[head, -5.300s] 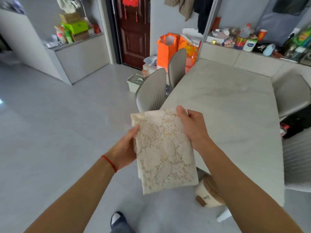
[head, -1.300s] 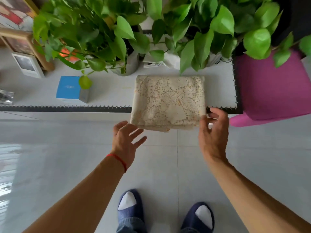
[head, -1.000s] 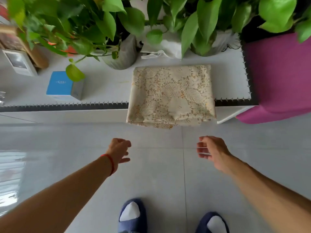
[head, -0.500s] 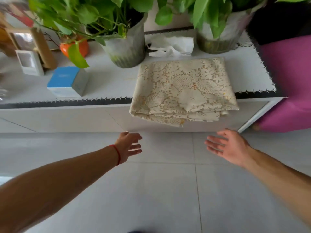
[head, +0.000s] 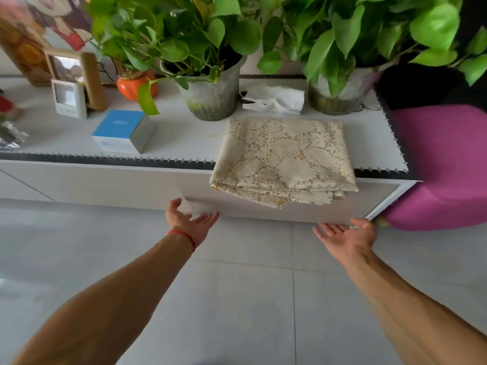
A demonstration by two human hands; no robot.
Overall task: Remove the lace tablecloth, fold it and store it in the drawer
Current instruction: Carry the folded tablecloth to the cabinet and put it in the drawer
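The folded cream lace tablecloth (head: 286,156) lies on top of a low white cabinet, its near edge hanging a little over the front. Below it is the white drawer front (head: 295,209), which looks closed. My left hand (head: 191,219) is palm up with fingers spread, its fingertips at the lower left edge of the drawer front. At the lower right edge is my right hand (head: 347,233), also palm up and open. Neither hand holds anything.
On the cabinet top stand two potted green plants (head: 213,93) (head: 340,88), a blue box (head: 122,131), a tissue (head: 274,100), an orange pot (head: 134,84) and photo frames (head: 76,75). A magenta seat (head: 442,164) sits at the right. Grey tile floor (head: 237,299) lies below.
The tablecloth was set down on the cabinet top and released. Both hands dropped below it, turned palm up and moved to the bottom edge of the drawer front.
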